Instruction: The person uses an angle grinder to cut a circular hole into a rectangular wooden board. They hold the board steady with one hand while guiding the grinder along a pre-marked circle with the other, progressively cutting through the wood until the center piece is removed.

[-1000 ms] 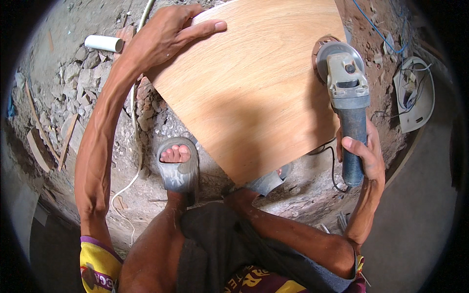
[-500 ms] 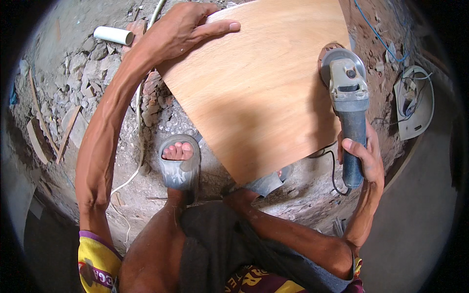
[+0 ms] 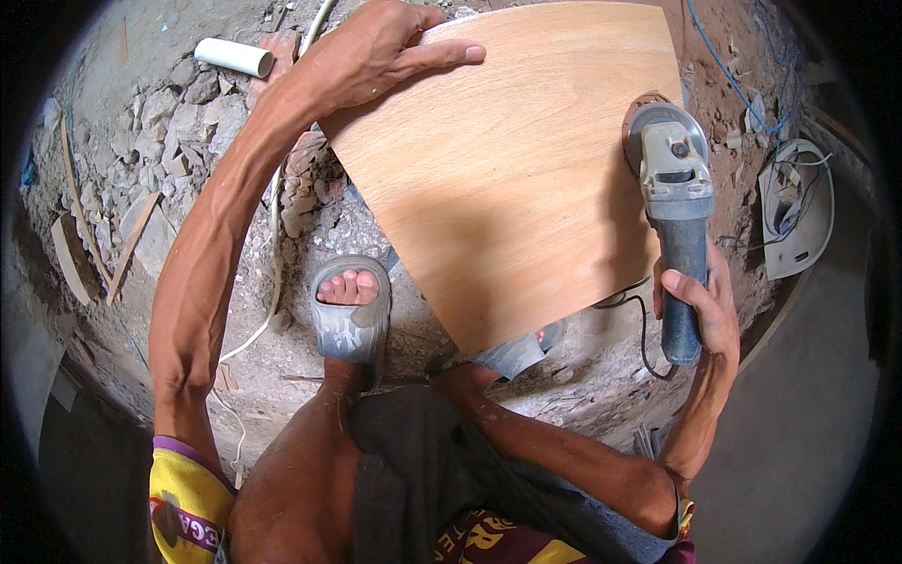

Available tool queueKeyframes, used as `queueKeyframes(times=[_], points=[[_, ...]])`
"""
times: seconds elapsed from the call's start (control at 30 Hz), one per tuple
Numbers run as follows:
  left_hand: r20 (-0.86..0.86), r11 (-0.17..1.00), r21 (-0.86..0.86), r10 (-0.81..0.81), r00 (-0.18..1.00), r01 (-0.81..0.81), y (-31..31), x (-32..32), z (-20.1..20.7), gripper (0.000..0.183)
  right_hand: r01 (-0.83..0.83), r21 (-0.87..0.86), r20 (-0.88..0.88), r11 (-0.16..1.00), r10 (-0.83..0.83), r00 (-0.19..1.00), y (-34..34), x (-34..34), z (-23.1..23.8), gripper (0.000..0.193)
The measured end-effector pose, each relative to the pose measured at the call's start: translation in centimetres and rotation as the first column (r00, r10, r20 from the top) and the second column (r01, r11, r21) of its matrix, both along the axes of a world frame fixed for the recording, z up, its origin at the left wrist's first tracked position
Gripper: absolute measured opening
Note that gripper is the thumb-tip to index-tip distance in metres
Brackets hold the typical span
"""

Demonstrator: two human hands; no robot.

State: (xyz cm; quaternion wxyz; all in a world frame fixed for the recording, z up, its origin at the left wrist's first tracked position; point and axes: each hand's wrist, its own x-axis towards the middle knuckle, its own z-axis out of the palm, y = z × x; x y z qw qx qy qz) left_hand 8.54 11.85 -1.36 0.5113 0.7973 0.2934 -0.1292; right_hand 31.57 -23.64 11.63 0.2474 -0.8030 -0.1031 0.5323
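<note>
A thin sheet of plywood [image 3: 526,179] with a pale brown grain lies tilted in front of me, above my feet. My left hand [image 3: 390,56] grips its far left edge, thumb on the top face and the other fingers mostly hidden beyond the edge. In my right hand [image 3: 700,291] is a grey and dark blue angle grinder [image 3: 680,235], held by its body with the thumb across it. The grinder's disc [image 3: 648,132] is at the right edge of the plywood; whether it touches the wood I cannot tell. A black cord leaves the grinder's rear end.
Broken concrete rubble [image 3: 174,132] covers the ground at left, with a white pipe piece [image 3: 235,57] and wood strips [image 3: 133,246]. A pale cable [image 3: 275,254] runs past my slippered left foot [image 3: 349,305]. At right lie a blue cord [image 3: 728,80] and a white curved panel [image 3: 799,202].
The plywood and my left hand appear slightly farther right in the picture. The grinder has shifted a little right and down. Both grips are the same.
</note>
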Motion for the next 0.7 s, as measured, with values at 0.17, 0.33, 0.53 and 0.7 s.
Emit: queueKeyframes(times=[0.17,0.33,0.53,0.7], points=[[0.079,0.999,-0.039,0.030,0.996,-0.027,-0.2,0.0,-0.4,0.055,0.003,-0.020,0.015,1.000,-0.002,1.000,0.2,-0.1,-0.1,0.079],[-0.008,0.998,-0.055,-0.023,1.000,0.023,0.0,0.2,2.6,0.052,0.003,0.020,0.026,1.000,-0.004,1.000,-0.3,-0.2,-0.1,0.082],[0.204,0.958,0.116,0.234,0.951,-0.261,0.5,-7.6,-4.9,0.069,0.205,0.143,0.053,0.968,-0.214,0.975,-1.8,-0.3,2.2,0.082],[-0.115,0.563,-0.097,0.813,0.571,-0.821,-14.5,-11.1,-1.4,0.063,0.253,0.166,0.124,0.953,-0.274,0.954,-2.7,-0.3,3.7,0.086]])
